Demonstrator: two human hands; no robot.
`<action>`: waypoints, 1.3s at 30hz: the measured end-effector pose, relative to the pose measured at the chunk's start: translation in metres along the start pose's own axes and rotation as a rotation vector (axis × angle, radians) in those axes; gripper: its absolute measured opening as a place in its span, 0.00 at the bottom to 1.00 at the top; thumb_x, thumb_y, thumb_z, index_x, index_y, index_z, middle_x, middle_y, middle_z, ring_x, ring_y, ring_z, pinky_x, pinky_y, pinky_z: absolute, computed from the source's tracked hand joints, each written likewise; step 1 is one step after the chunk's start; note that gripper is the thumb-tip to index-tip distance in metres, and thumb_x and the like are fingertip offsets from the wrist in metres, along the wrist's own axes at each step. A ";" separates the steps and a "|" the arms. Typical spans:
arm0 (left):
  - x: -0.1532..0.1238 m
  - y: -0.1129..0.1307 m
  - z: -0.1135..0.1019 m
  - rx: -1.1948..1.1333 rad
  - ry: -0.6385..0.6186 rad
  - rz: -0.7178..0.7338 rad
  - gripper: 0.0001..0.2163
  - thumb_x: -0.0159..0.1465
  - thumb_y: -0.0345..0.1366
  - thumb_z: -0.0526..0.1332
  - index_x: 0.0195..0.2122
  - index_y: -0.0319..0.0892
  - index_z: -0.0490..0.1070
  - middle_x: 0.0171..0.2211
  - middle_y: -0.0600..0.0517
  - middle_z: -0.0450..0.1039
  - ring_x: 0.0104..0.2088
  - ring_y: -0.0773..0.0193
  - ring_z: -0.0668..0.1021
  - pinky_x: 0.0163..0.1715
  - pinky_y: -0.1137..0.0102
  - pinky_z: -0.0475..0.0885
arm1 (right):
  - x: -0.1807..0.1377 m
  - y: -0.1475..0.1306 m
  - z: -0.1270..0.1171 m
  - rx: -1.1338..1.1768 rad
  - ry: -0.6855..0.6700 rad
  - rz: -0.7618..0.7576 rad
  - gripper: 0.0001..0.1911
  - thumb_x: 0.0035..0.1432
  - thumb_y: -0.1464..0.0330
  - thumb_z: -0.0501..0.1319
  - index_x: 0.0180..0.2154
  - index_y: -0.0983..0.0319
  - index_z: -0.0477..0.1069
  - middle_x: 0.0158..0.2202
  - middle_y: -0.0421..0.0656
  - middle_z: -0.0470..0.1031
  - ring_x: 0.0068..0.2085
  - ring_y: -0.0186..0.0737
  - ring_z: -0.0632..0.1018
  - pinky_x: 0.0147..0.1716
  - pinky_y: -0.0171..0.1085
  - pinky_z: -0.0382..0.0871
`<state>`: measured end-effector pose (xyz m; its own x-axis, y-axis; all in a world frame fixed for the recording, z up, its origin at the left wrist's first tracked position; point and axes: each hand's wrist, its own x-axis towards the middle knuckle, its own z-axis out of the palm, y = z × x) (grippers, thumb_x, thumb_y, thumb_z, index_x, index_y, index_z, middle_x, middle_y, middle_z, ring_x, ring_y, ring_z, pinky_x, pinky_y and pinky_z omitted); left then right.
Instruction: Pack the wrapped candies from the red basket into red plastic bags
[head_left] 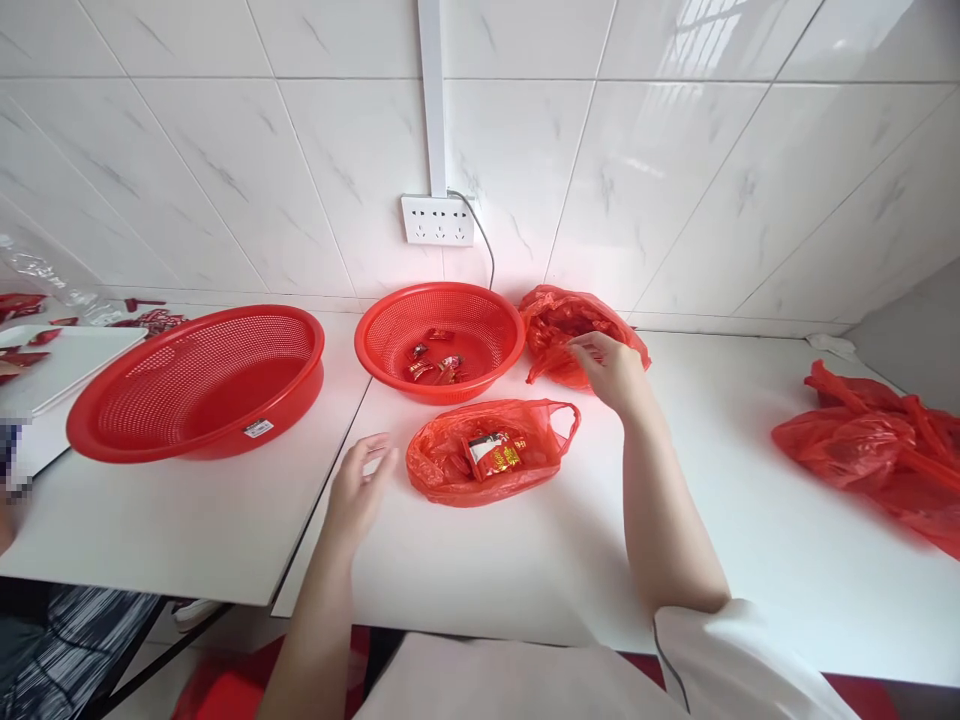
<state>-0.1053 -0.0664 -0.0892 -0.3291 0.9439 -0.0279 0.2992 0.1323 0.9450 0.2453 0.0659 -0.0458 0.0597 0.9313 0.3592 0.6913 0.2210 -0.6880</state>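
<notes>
Head view: an open translucent red plastic bag (457,492) holds a shiny red-and-white packet (495,455). At its nine o'clock hovers the left hand (358,487), fingers parted, empty. At one o'clock the right hand (616,374) curls its fingers at a crumpled red plastic bag (550,365); whether gripping, I cannot tell. Apparently a reaching step, calling for a light pinch.

Right hand (613,375) partly hides rear red bag (553,362).

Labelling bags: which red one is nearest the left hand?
The front bag, right of the left hand, with a packet showing; the back bag is by the right hand, the third bag far right.
</notes>
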 end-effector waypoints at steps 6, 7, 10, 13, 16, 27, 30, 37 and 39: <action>-0.015 -0.014 0.023 0.496 -0.158 0.009 0.28 0.54 0.54 0.64 0.51 0.45 0.65 0.51 0.42 0.69 0.49 0.49 0.75 0.42 0.60 0.70 | -0.025 0.005 0.015 -0.430 -0.445 0.110 0.19 0.54 0.62 0.62 0.48 0.59 0.71 0.45 0.51 0.77 0.42 0.51 0.78 0.34 0.42 0.69; -0.017 -0.013 0.024 0.537 -0.136 0.033 0.27 0.54 0.53 0.63 0.52 0.45 0.64 0.50 0.43 0.69 0.48 0.50 0.75 0.40 0.60 0.70 | -0.025 0.010 0.017 -0.484 -0.505 0.130 0.22 0.52 0.65 0.64 0.49 0.60 0.70 0.45 0.52 0.77 0.41 0.51 0.78 0.33 0.42 0.69; -0.022 -0.002 0.023 0.553 -0.031 0.188 0.24 0.58 0.48 0.61 0.54 0.47 0.62 0.47 0.46 0.70 0.45 0.54 0.75 0.36 0.64 0.71 | -0.023 0.018 0.016 -0.516 -0.588 0.139 0.24 0.50 0.72 0.63 0.51 0.60 0.69 0.43 0.50 0.78 0.39 0.49 0.78 0.30 0.40 0.68; -0.023 0.007 0.022 0.530 -0.111 0.336 0.13 0.65 0.44 0.54 0.48 0.50 0.69 0.40 0.50 0.73 0.37 0.59 0.77 0.36 0.67 0.70 | -0.022 0.010 0.007 -0.439 -0.593 0.092 0.23 0.53 0.75 0.58 0.52 0.55 0.68 0.43 0.46 0.77 0.38 0.44 0.78 0.29 0.37 0.68; -0.020 0.006 0.023 0.602 -0.210 0.278 0.13 0.67 0.44 0.50 0.42 0.49 0.73 0.35 0.51 0.76 0.33 0.59 0.77 0.35 0.66 0.69 | -0.026 -0.006 -0.004 -0.234 -0.638 -0.005 0.21 0.56 0.72 0.56 0.51 0.52 0.68 0.41 0.43 0.77 0.37 0.41 0.78 0.30 0.36 0.70; -0.005 -0.014 0.042 0.971 -0.065 -0.125 0.22 0.63 0.55 0.51 0.38 0.41 0.71 0.30 0.43 0.76 0.33 0.48 0.79 0.29 0.63 0.66 | -0.039 -0.035 -0.025 -0.096 -0.686 -0.150 0.19 0.60 0.69 0.54 0.52 0.51 0.67 0.42 0.41 0.75 0.42 0.41 0.76 0.40 0.40 0.71; 0.001 -0.018 0.052 1.049 0.005 -0.115 0.27 0.62 0.57 0.51 0.49 0.38 0.67 0.30 0.42 0.77 0.33 0.46 0.79 0.29 0.63 0.66 | -0.039 -0.036 -0.027 -0.128 -0.679 -0.141 0.17 0.60 0.68 0.54 0.51 0.51 0.67 0.43 0.40 0.75 0.42 0.40 0.76 0.39 0.39 0.71; 0.003 -0.029 0.056 1.042 0.007 0.000 0.24 0.66 0.51 0.48 0.60 0.49 0.60 0.33 0.45 0.78 0.34 0.49 0.80 0.29 0.64 0.64 | -0.040 -0.037 -0.028 -0.126 -0.670 -0.126 0.17 0.61 0.69 0.54 0.51 0.50 0.67 0.42 0.39 0.76 0.41 0.39 0.76 0.36 0.38 0.71; 0.005 -0.032 0.055 1.008 0.040 -0.011 0.24 0.65 0.53 0.49 0.57 0.46 0.63 0.33 0.44 0.78 0.34 0.48 0.79 0.30 0.64 0.64 | -0.040 -0.037 -0.029 -0.116 -0.665 -0.128 0.18 0.60 0.70 0.53 0.51 0.50 0.67 0.42 0.39 0.76 0.41 0.39 0.76 0.36 0.38 0.71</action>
<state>-0.0673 -0.0498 -0.1370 -0.3605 0.9327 -0.0064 0.9077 0.3524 0.2278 0.2383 0.0122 -0.0168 -0.4565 0.8879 -0.0561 0.7384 0.3430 -0.5806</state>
